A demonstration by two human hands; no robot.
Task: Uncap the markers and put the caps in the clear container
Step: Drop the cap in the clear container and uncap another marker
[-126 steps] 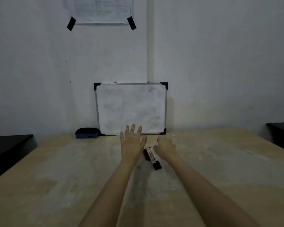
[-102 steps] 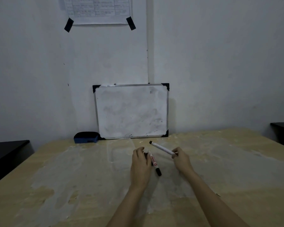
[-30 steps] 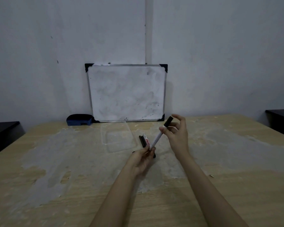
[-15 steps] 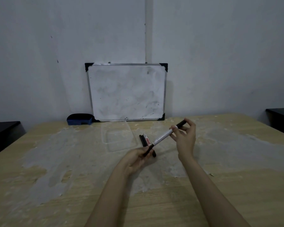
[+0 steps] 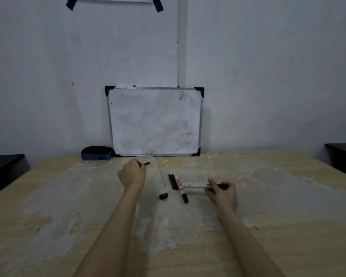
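Note:
My left hand (image 5: 132, 173) pinches a small dark cap (image 5: 147, 163) above the clear container (image 5: 161, 172), which is faint against the table. My right hand (image 5: 221, 191) holds a white marker (image 5: 196, 184) level just over the table; the end pointing left looks white, without a black cap. Between my hands lie a black marker (image 5: 171, 181) and a white marker with a red label (image 5: 180, 186), side by side. A loose black cap (image 5: 163, 196) rests on the table just in front of the container.
A whiteboard (image 5: 155, 120) leans on the wall at the back of the worn wooden table (image 5: 268, 196), with a blue eraser (image 5: 96, 153) to its left. Black furniture stands at the left (image 5: 4, 166) and right (image 5: 342, 154) edges.
Both hands held one marker above the table. Now my left hand has come away with a dark cap and moved back-left over the container; my right hand has lowered the marker to the right.

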